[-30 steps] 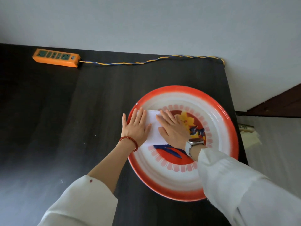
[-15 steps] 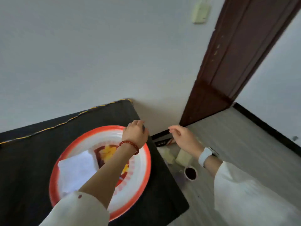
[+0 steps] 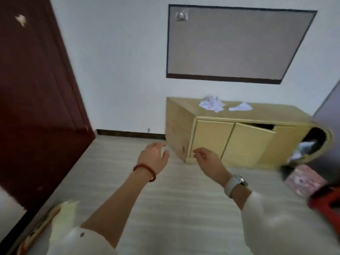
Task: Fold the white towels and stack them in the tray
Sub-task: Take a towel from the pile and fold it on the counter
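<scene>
Well beyond both sets of fingers, up on the cabinet [image 3: 257, 115] top, two crumpled towels [image 3: 212, 104] can be seen: a bigger heap and, just beside it, a flatter one [image 3: 240, 107]. Neither is touched yet. The left hand [image 3: 153, 156] is held out with its fingers [image 3: 161, 145] loosely spread, and nothing is held in it. The right hand [image 3: 207, 161] is relaxed too, fingers lightly curled, and nothing is gripped there either.

Handling-wise, these look like thin, soft, light cloths, so no real force should be needed. They'll probably flop and bunch if grabbed mid-heap, so an edge or corner is best pinched and the cloth shaken out flat before folding. Nothing fragile or slippery is expected.

Containers: the tray isn't in view at all, so what's stacked in it can't be told. One cabinet door [image 3: 252, 142] is hung ajar with only darkness showing behind it. At the rounded far end of the cabinet, an open cubby [image 3: 315, 137] is stuffed with pale bundled stuff; whether that's more towels can't be made out, too blurry.
</scene>
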The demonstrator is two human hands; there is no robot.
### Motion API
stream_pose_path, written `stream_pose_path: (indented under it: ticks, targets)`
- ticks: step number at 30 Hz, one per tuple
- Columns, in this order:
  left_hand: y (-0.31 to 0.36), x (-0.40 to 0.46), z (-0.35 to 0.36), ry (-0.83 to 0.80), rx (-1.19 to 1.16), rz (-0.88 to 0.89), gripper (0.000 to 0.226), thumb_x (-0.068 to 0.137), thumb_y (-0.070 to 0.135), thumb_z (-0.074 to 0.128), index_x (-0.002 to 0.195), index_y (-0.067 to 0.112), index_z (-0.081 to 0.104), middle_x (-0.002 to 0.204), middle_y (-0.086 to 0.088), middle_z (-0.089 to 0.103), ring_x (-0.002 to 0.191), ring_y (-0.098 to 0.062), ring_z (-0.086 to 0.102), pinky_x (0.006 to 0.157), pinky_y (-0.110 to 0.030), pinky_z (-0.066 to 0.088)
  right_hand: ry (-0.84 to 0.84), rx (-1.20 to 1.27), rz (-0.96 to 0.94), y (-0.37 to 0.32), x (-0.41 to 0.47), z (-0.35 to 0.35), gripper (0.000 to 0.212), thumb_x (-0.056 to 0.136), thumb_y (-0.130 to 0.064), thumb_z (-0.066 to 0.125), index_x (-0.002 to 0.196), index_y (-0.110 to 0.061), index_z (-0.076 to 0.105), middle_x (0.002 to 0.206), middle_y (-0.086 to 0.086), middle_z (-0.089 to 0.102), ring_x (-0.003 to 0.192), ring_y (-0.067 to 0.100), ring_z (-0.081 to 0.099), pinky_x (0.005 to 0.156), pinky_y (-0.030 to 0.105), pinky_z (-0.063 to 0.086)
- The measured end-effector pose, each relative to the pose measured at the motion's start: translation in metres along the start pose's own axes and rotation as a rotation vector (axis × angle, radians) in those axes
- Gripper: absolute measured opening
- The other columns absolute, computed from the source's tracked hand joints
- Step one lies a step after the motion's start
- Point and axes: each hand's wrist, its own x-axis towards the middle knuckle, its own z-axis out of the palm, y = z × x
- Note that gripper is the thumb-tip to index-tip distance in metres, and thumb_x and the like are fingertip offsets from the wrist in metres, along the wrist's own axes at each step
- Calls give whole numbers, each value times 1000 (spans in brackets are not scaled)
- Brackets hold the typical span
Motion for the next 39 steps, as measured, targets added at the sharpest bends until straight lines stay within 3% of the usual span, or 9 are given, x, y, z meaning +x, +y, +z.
stream_pose_path:
  ticks: [8, 12, 16, 23, 27, 33, 37, 39]
  targets:
    - [160, 196, 149, -172, 14, 295, 35, 95, 24, 40, 128, 15, 48, 128, -6, 51, 113, -23, 51, 91, -34, 45, 214, 60, 249, 182, 108, -132, 26, 94, -12, 44, 114, -8, 60, 106, 13, 66, 94, 28, 62, 83, 36, 49]
    - [223, 320, 210, -209, -24, 349, 36, 94, 23, 42, 128, 15, 49, 130, -6, 51, 116, -23, 50, 94, -33, 43, 270, 42, 314, 252, 196, -195, 25, 92, -9, 45, 110, -7, 62, 106, 13, 66, 93, 29, 62, 79, 30, 47]
    - [296, 432, 255, -234, -58, 405, 32, 93, 21, 44, 122, 12, 53, 123, -9, 55, 108, -26, 55, 89, -34, 45, 302, 44, 384, 308, 276, -266, 25, 90, -5, 45, 108, -5, 63, 100, 13, 67, 90, 28, 61, 84, 36, 47]
    - [397, 569, 366, -334, -87, 464, 29, 93, 21, 45, 119, 15, 57, 118, -7, 57, 104, -24, 56, 88, -35, 46, 322, 61, 511, 429, 375, -344, 24, 90, -4, 44, 103, -6, 64, 81, 1, 62, 81, 16, 56, 83, 34, 47]
    - [425, 646, 437, -370, -73, 412, 29, 92, 21, 46, 117, 14, 59, 118, -5, 58, 106, -23, 56, 91, -33, 45, 253, 24, 515, 512, 445, -373, 25, 90, -6, 43, 104, -9, 64, 82, -1, 64, 77, 18, 60, 75, 30, 48]
    - [435, 752, 512, -370, -105, 112, 32, 91, 19, 49, 120, 11, 57, 123, -6, 59, 113, -23, 54, 97, -31, 40, 38, -29, 473, 607, 564, -411, 25, 91, -8, 44, 108, -8, 63, 97, 8, 69, 78, 28, 62, 61, 25, 44]
    - [416, 797, 538, -403, -93, -55, 34, 91, 17, 49, 124, 8, 54, 127, -10, 56, 117, -25, 52, 98, -32, 39, -116, -140, 419, 644, 646, -416, 26, 91, -12, 45, 111, -13, 63, 106, 8, 67, 93, 26, 62, 78, 30, 45]
    - [399, 824, 549, -366, -75, -137, 38, 91, 15, 48, 128, 9, 50, 134, -11, 50, 122, -25, 47, 101, -33, 37, -171, -165, 377, 658, 688, -406, 27, 90, -12, 45, 111, -14, 62, 104, 10, 67, 94, 28, 62, 80, 32, 46]
